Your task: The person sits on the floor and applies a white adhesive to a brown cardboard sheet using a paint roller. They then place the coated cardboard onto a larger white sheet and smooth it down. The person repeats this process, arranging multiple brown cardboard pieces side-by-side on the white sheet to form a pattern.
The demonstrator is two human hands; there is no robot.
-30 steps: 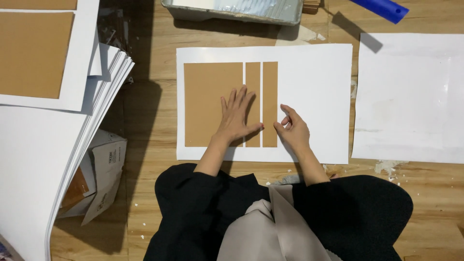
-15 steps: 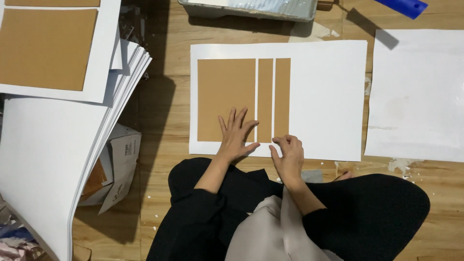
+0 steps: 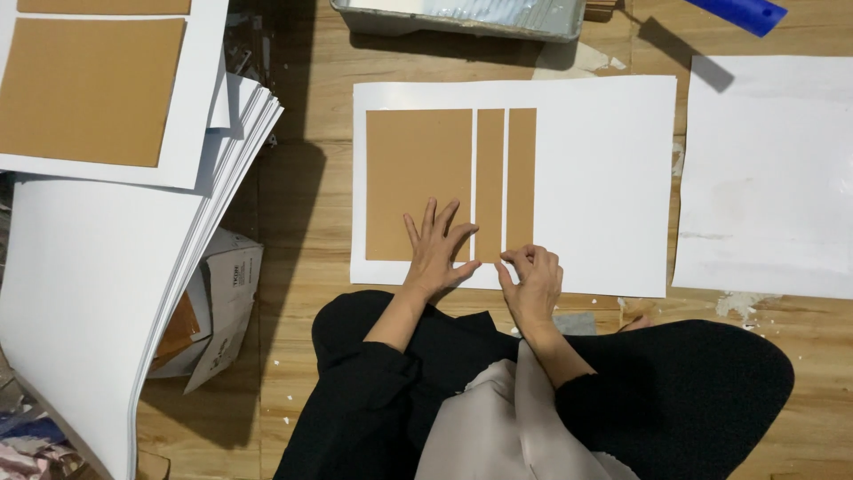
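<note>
A white sheet lies on the wooden floor in front of me. On it sit a wide brown card panel and two narrow brown strips side by side. My left hand lies flat with fingers spread on the lower corner of the wide panel, touching the first strip. My right hand is at the sheet's near edge, its fingertips pinched at the bottom end of the right strip.
A thick stack of white sheets with a brown-panelled sheet on top lies at the left. Another white sheet lies at the right. A metal tray and a blue tool lie at the far edge. A small carton sits under the stack.
Both hands have slid toward me, from the middle of the panels to their bottom edge. The right hand now pinches at the right strip's lower end.
</note>
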